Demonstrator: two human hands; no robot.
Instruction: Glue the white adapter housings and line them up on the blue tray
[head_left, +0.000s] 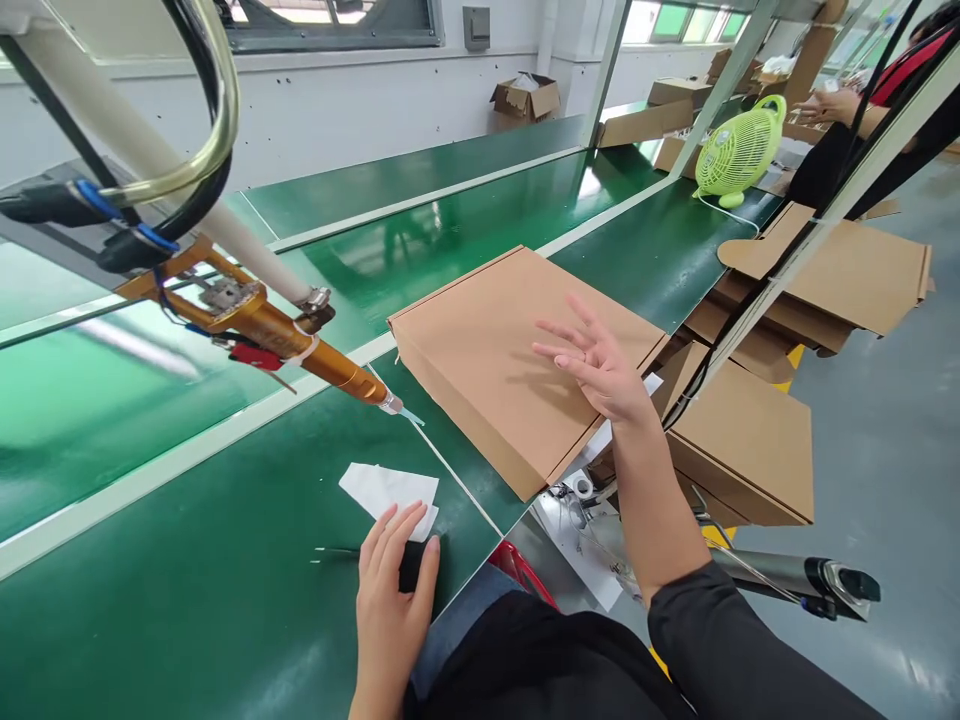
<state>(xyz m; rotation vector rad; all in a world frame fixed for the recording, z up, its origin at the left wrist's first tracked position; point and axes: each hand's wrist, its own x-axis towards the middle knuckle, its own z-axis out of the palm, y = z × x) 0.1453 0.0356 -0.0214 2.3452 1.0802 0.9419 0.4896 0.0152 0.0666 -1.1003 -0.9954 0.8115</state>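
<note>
My left hand [397,585] lies on the green bench, fingers stretched, their tips at a white paper piece [390,492]. Beneath this hand, between thumb and index finger, sits a black object [411,566], mostly covered; a thin dark shaft [337,553] shows at the hand's left. Spread fingers mark my right hand [600,365], which is over a closed flat cardboard box [487,370] with nothing in it. Whether it touches the lid I cannot tell. Left of the box, an orange nozzle tool [330,365] hangs with its tip low above the bench.
A green fan [741,150] stands on the far bench. Flattened cartons [847,265] and another box [742,440] are at the right, beside a slanted metal post [772,290]. A co-worker's hand [832,105] shows at upper right. A small open carton [526,98] sits by the wall.
</note>
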